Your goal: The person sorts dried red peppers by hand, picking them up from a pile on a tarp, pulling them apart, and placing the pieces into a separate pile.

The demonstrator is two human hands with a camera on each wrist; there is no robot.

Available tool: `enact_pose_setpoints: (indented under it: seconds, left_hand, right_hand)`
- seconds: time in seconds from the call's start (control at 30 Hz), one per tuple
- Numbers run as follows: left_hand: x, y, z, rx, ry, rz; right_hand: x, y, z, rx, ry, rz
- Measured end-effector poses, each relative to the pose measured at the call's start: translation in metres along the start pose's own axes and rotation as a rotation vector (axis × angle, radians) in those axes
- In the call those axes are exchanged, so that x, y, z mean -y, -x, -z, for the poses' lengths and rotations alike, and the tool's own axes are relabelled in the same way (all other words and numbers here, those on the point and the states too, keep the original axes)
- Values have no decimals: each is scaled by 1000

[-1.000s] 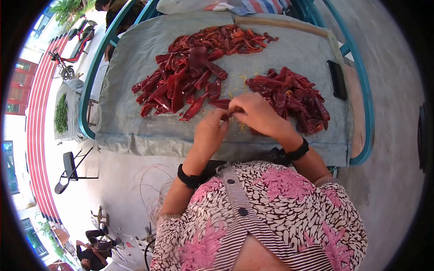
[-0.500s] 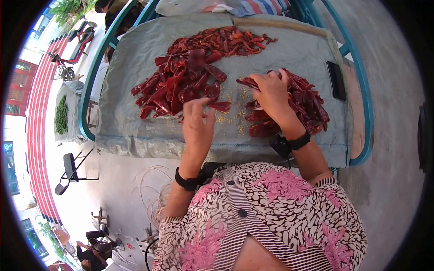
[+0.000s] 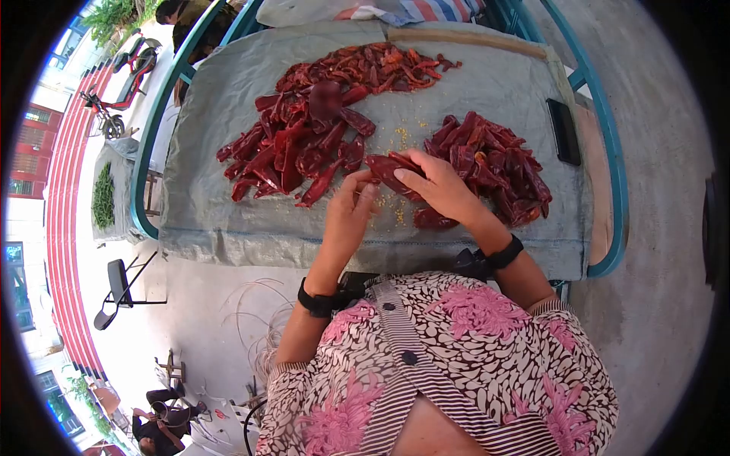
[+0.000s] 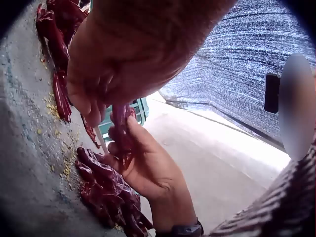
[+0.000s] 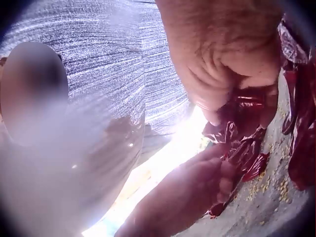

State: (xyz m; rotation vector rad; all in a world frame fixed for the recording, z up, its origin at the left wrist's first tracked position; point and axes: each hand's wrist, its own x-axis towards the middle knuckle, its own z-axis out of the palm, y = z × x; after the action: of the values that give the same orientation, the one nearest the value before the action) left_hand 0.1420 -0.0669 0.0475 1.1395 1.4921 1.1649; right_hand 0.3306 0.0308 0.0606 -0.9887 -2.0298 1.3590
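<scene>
In the head view, the right hand (image 3: 445,191) holds a dark red dried pepper (image 3: 386,172), thumb along its near side. The left hand (image 3: 349,220) has its curled fingertips at the pepper's left end, pinching it there. In the left wrist view the left hand (image 4: 133,54) covers the upper part, and the right hand (image 4: 153,168) grips the pepper (image 4: 121,131) from below. Seen from the right wrist, the right hand (image 5: 224,49) curls over the pepper (image 5: 236,122), with the left hand (image 5: 182,192) against it; the exact finger contact is partly hidden.
Whole red peppers lie in a left pile (image 3: 285,156) and a right pile (image 3: 502,171). Smaller red pieces (image 3: 372,67) lie behind. Yellow seeds (image 3: 401,137) dot the grey sheet (image 3: 205,152). A black phone (image 3: 563,131) rests at right, inside a teal rail (image 3: 608,144).
The right hand has come left and nearer the body from the right pile, bringing a pepper. The left hand has moved right from the left pile to meet it.
</scene>
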Motion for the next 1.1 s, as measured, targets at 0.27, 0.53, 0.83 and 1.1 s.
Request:
enact_pose_setpoints:
  seconds: [0.27, 0.53, 0.83, 1.1]
  left_hand:
    - [12, -4, 1, -210, 159, -121]
    - [6, -17, 39, -624, -567, -370]
    - [42, -9, 13, -363, -936, -570]
    - [52, -13, 8, -320, -986, -548]
  right_hand:
    - [2, 1, -18, 111, -23, 5]
    - [12, -17, -3, 51, 100, -30]
    - [-43, -17, 68, -237, 1053, 219]
    - [-30, -9, 79, -250, 1067, 227]
